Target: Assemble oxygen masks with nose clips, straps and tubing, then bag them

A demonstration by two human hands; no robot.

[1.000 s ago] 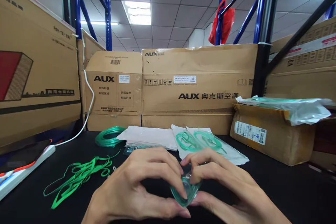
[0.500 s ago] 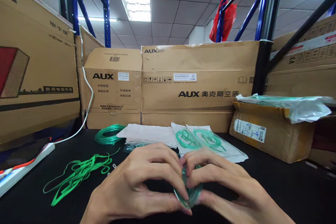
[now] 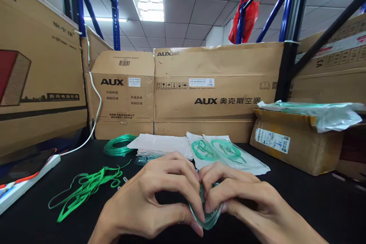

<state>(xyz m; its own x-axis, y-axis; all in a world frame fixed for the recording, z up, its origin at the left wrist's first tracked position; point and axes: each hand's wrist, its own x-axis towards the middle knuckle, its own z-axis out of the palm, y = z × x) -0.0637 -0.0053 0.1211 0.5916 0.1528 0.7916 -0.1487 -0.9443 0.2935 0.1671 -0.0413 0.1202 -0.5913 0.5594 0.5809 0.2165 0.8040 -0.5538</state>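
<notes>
Both my hands meet low in the middle of the view over a black table [image 3: 314, 206]. My left hand [image 3: 148, 202] and my right hand [image 3: 251, 206] are both closed, fingertips pinched on a small clear green plastic mask [image 3: 207, 215] held between them. Only the mask's lower rim shows below my fingers. Just beyond my hands lie sealed bags of green tubing [image 3: 225, 152] and a stack of flat white pouches [image 3: 162, 145].
A tangle of green elastic straps [image 3: 85, 190] lies at the left, with a coil of green tubing [image 3: 118, 145] behind it. A power strip [image 3: 20, 185] sits at the far left. Cardboard boxes [image 3: 211, 91] wall the table's back; an open carton [image 3: 294, 141] holding bagged items stands at the right.
My fingers have shifted slightly on the mask, with the right hand's fingers curling in closer. The view has tilted a little; nothing else moved.
</notes>
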